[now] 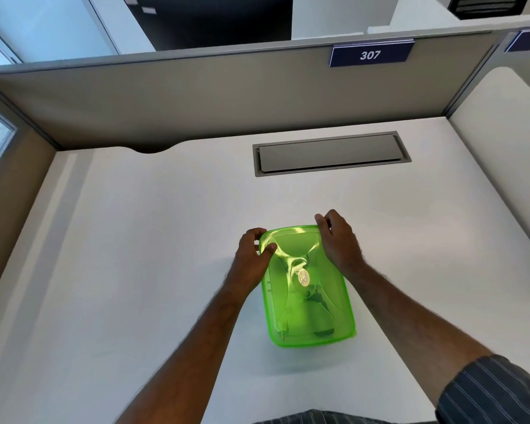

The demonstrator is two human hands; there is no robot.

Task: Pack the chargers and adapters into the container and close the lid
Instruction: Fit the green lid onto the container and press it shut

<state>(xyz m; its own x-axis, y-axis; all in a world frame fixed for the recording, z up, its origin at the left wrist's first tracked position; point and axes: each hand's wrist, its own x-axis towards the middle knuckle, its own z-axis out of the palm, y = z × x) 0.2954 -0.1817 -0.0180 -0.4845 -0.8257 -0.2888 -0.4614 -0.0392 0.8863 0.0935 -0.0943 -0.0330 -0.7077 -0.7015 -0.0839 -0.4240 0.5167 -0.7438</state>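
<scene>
A translucent green container (311, 316) stands on the white desk in front of me with its green lid (291, 243) lying on top. Dim shapes of chargers and adapters (312, 304) show through the plastic, along with a round gold sticker. My left hand (251, 249) grips the far left corner of the lid, thumb on top and fingers curled over the edge. At the far right corner, my right hand (337, 240) holds the lid with its fingers curled over the rim.
The white desk (135, 255) is walled by grey cubicle partitions at the back and both sides. A closed grey cable hatch (331, 154) is set into the desk behind the container. A blue "307" sign (370, 55) hangs on the back partition.
</scene>
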